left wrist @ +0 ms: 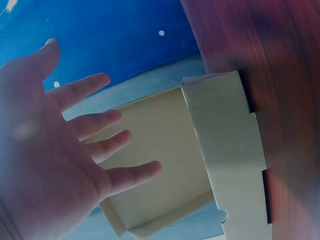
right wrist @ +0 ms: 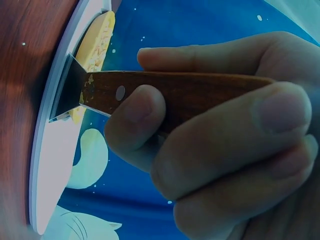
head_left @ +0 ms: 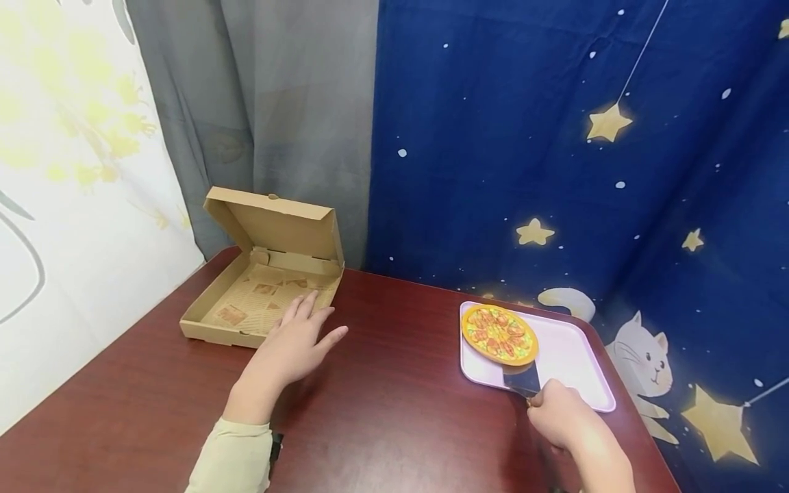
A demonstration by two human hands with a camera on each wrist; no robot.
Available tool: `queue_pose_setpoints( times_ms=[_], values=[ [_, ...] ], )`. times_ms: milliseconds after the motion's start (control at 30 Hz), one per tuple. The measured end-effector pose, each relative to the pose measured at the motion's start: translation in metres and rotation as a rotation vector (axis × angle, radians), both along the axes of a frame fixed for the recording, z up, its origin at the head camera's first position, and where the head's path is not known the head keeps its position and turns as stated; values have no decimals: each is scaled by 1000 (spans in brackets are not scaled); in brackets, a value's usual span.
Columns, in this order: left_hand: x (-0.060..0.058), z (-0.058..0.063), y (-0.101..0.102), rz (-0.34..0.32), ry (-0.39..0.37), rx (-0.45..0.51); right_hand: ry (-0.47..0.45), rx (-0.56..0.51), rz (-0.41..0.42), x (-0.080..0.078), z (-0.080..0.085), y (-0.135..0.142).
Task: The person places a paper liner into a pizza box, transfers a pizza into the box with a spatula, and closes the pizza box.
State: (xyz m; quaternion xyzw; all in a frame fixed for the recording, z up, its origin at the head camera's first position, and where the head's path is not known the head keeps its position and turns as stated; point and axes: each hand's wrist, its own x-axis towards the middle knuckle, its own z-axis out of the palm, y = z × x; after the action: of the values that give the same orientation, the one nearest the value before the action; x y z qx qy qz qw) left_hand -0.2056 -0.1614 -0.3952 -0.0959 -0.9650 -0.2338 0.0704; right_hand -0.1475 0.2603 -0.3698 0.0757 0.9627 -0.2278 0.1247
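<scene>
In the head view my right hand grips a metal spatula. The right wrist view shows my fingers curled round its riveted wooden handle. The spatula's wide blade reaches over the near edge of a pale lilac tray, its front end covered by a toy pizza with an orange crust. Over the near right corner of an opened cardboard pizza box hovers my left hand, fingers spread and holding nothing. Newsprint-patterned paper lines the box.
The dark red wooden table carries the box at the back left and the tray at the right. Behind it hang a grey curtain and a blue star-patterned curtain. A pale patterned surface stands along the left edge.
</scene>
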Motion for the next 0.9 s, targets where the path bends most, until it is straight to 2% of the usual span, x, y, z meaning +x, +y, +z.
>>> queue_pose_setpoints(
  times_ms=[433, 900],
  values=[
    [2, 3, 3, -4, 0, -6, 22, 5, 56, 0, -4, -2],
    [5, 7, 5, -4, 4, -18, 27, 70, 105, -8, -6, -12]
  ],
)
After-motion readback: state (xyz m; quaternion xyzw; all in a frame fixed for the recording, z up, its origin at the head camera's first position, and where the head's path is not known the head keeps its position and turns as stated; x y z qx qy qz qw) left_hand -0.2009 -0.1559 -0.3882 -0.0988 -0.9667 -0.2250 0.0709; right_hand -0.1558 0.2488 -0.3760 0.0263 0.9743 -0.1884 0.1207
